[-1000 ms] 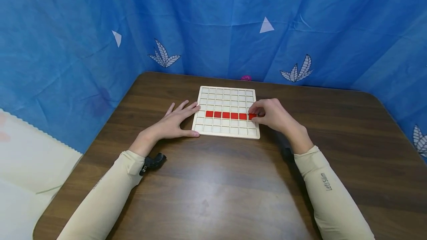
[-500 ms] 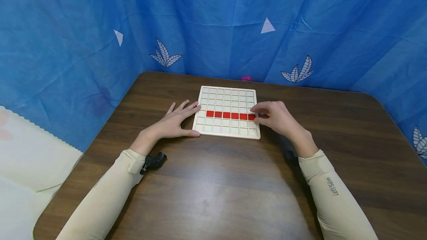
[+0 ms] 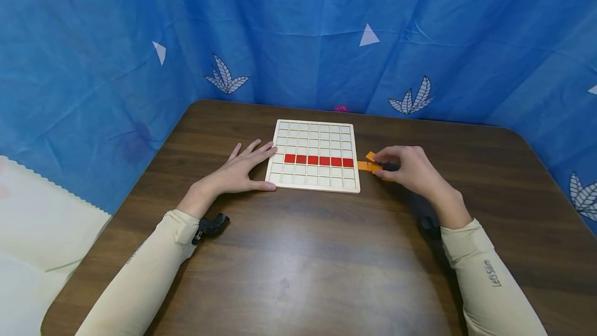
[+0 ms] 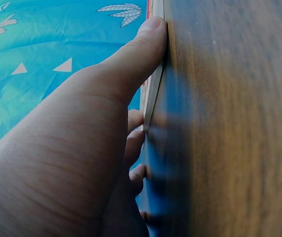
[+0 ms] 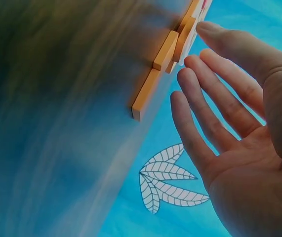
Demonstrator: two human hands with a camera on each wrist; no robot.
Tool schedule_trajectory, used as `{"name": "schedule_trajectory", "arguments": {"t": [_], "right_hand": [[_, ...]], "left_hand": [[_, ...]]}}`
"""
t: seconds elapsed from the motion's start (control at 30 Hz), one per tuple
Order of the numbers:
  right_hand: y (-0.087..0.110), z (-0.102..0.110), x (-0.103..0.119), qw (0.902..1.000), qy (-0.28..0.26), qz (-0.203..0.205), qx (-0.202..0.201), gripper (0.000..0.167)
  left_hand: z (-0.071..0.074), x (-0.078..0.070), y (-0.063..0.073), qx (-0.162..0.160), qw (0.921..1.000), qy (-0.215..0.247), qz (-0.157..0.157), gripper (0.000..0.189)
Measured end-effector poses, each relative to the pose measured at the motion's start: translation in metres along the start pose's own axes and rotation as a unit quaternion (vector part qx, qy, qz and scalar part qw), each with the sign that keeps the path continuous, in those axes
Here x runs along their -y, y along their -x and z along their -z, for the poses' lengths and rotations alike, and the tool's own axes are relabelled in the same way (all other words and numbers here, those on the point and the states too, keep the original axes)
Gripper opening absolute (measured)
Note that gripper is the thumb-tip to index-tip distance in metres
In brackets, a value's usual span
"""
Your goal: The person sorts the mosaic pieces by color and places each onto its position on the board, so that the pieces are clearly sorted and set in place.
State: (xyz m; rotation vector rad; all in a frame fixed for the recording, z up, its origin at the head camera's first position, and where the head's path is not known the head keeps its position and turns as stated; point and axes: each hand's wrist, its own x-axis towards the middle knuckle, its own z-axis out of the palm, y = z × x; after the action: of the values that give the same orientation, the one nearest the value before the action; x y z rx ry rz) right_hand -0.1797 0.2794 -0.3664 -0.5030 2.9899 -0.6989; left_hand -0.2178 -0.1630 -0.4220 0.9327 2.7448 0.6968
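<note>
Spreading wide, the left hand [image 3: 235, 173] rests at the left edge of a pale wooden grid board [image 3: 311, 150], its longer fingers reaching that edge and its thumb on the near left corner. The board lies flat on a dark wood-grain table [image 3: 284, 253], nearer the far edge than the near edge. 6 red square tiles [image 3: 313, 160] fill side-by-side cells in 1 row of the board, running to its right edge, with 2 rows of pale cells between them and the near edge.

Just beyond the right edge of the board, several orange square tiles [image 3: 364, 166] lie clustered on the table, 1 of them turned askew; some are partly hidden, so I cannot tell their full count. The right hand [image 3: 417, 170] is over this cluster, thumb and fingers apart and gently bent in the right wrist view; I cannot tell whether a fingertip touches a tile.

Both forearms wear cream sleeves [image 3: 140, 268], and a black device [image 3: 212, 226] sits at the left wrist. Blue cloth [image 3: 298, 40] hangs behind the far edge of the table.
</note>
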Motion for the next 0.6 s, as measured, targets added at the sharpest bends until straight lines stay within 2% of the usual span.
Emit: {"name": "schedule_trajectory", "arguments": {"t": [0.27, 0.43, 0.6], "right_hand": [[-0.002, -0.003, -0.001, 0.9999, 0.012, 0.002, 0.008, 0.029], [-0.003, -0.001, 0.005, 1.0000, 0.008, -0.002, -0.002, 0.028], [-0.013, -0.005, 0.018, 0.9996, -0.002, 0.024, -0.016, 0.026]], "left_hand": [[0.001, 0.001, 0.000, -0.001, 1.0000, -0.001, -0.002, 0.105], [0.002, 0.001, 0.000, 0.001, 1.0000, 0.000, -0.003, 0.105], [0.003, 0.001, 0.001, 0.002, 1.0000, 0.000, 0.002, 0.105]]}}
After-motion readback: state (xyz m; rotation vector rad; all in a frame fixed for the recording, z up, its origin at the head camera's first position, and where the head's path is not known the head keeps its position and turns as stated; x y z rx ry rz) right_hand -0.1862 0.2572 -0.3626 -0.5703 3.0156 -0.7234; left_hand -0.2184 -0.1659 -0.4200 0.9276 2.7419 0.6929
